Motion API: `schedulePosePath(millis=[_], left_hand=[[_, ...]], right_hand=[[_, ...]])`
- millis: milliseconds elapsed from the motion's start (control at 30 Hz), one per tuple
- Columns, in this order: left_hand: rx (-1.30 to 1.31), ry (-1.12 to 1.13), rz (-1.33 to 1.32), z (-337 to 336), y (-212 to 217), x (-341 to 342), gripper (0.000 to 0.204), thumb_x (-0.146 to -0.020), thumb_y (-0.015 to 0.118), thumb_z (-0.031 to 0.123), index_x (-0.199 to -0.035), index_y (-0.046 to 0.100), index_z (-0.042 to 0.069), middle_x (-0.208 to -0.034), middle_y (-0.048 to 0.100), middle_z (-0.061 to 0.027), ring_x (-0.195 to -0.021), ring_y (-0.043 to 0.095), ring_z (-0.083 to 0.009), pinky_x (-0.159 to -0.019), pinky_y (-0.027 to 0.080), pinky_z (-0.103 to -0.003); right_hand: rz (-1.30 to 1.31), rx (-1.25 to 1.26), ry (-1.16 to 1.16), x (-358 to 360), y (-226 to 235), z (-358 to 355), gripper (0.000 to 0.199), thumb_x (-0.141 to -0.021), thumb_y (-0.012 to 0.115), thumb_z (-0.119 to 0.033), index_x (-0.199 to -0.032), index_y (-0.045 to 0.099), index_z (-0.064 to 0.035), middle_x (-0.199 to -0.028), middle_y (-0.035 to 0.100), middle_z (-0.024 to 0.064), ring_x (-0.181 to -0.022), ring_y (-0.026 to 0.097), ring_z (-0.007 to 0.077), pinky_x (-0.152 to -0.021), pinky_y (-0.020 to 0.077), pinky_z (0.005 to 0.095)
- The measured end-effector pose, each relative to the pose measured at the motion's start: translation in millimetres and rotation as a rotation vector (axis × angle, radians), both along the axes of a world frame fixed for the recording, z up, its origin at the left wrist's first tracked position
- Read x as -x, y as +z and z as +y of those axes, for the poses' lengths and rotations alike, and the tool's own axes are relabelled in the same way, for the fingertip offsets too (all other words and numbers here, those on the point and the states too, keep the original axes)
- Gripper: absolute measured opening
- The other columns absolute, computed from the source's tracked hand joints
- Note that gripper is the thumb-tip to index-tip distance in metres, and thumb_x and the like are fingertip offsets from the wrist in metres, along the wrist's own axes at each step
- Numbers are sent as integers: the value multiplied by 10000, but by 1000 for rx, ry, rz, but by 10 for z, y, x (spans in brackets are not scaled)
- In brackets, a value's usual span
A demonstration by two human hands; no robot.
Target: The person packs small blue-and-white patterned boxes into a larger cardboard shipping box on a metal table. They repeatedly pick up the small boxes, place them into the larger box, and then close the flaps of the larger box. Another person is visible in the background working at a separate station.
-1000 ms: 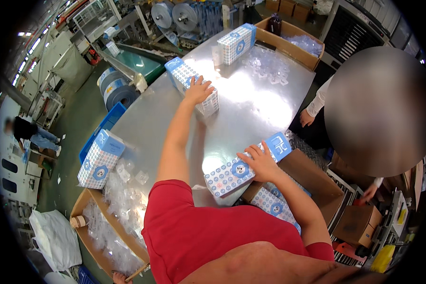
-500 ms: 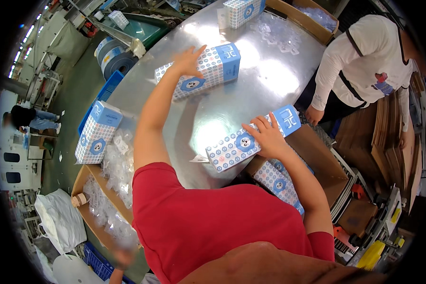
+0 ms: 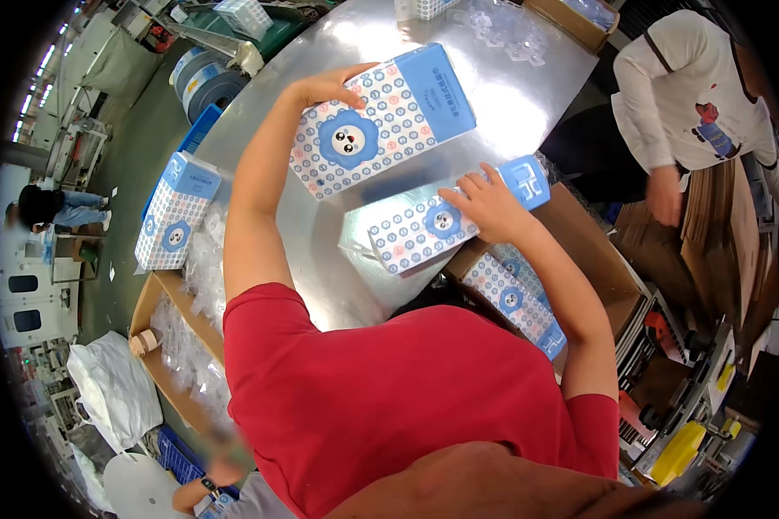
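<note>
My left hand (image 3: 331, 89) is closed on the rear left end of a large box-shaped pack (image 3: 395, 117), white with a blue and pink pattern, a round cartoon animal face and a blue end. That pack is tilted, its broad face turned up toward me. Nearer and to the right, a second pack (image 3: 409, 236) of the same pattern lies beneath my right hand (image 3: 488, 206), whose fingers curl over its far edge. Both packs are over a shiny metal table (image 3: 320, 281). Below my right forearm, an open carton (image 3: 606, 320) holds more such packs (image 3: 511, 298).
At the left, another pack (image 3: 177, 216) stands beside clear plastic pieces (image 3: 203, 281) and a carton of them (image 3: 182, 346). More clear pieces (image 3: 502, 30) lie at the table's far side. A co-worker in a white top (image 3: 697, 86) stands at the right, near stacked cardboard (image 3: 718, 225).
The left pack has been tipped up, its broad face now toward me; my left hand has shifted to its end. The right pack and hand have moved slightly away from me. The co-worker's hand moved right.
</note>
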State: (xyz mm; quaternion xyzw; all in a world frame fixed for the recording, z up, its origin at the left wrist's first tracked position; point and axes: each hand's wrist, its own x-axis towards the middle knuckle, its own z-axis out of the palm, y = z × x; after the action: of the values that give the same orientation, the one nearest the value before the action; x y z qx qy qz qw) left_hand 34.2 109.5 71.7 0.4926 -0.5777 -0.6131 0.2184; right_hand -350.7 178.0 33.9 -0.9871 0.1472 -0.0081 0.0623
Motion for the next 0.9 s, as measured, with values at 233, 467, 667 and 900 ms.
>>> schedulePosePath(millis=[233,467,667,900], left_hand=[[689,122,-288,741,-74,271,1041,-560,788,136,-1464,272,119,-1430,389,-120,-1315,366,-243,-1075,298,-357],[533,45,203,856,-98,1820,1043,-586,841,167,-1451,269,59,-1428,382,-146,-1336,339,-283,-1085,289,-414],[1119,-500,-86,857,-478,3895,866,-688,740,328,-1437,338,163,-1207,485,-216,-1113,469,-391,-907,389,-464],[1004,-845,-411,999,-2287,4307,481,-801,576,383,-1202,560,119,-1078,602,-176,-1022,572,-295,-824,456,-476]], right_hand=[[-679,-278,-512,1640,645,837,743,-638,737,-125,-1312,436,-40,-1190,528,174,-1117,512,325,-982,369,460],[-2218,-1025,-1333,3473,-31,1770,599,-901,463,-465,-1341,426,-60,-1285,532,127,-1137,538,294,-970,441,439],[-2456,-711,-1195,3516,-18,2113,632,-891,415,-512,-1362,402,-91,-1305,498,105,-1134,521,275,-987,419,416],[-1297,-381,-941,3077,179,1818,730,-718,731,-126,-1344,373,-8,-1229,526,182,-1141,528,316,-933,443,426]])
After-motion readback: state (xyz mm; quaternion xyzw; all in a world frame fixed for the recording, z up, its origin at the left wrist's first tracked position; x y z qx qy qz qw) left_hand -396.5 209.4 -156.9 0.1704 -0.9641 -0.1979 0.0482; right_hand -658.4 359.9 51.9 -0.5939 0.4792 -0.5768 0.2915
